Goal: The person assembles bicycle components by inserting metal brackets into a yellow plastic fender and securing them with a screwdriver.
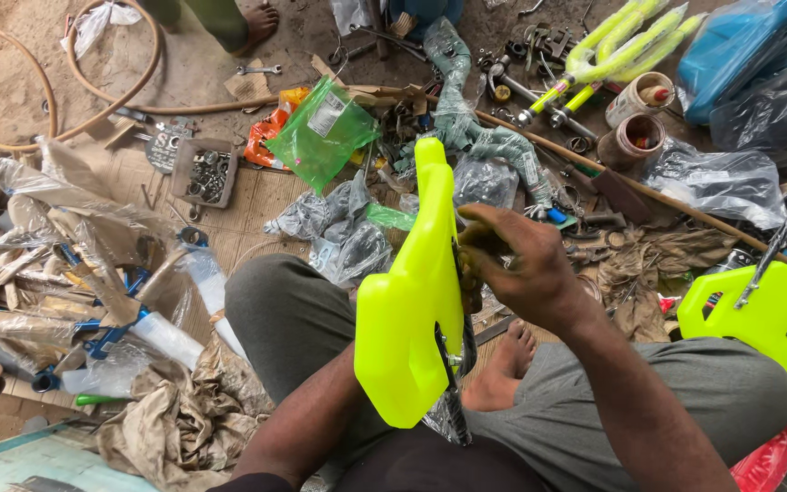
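Observation:
A neon-yellow plastic cover (409, 301) stands upright between my knees, with a dark metal part wrapped in clear plastic behind it. My right hand (509, 264) rests against the cover's right edge near the top, fingers curled on something small there. My left forearm runs up under the cover's lower end; my left hand is hidden behind the yellow plastic, so its grip cannot be seen. My bare foot (503, 369) shows below the cover.
A second neon-yellow cover (758, 310) lies at right with black rods on it. Green plastic bag (321, 132), box of washers (204, 175), neon-yellow bicycle forks (612, 46), blue parts in plastic (744, 46), rags and wrapped tubes litter the ground. Another person's foot (252, 25) stands at top.

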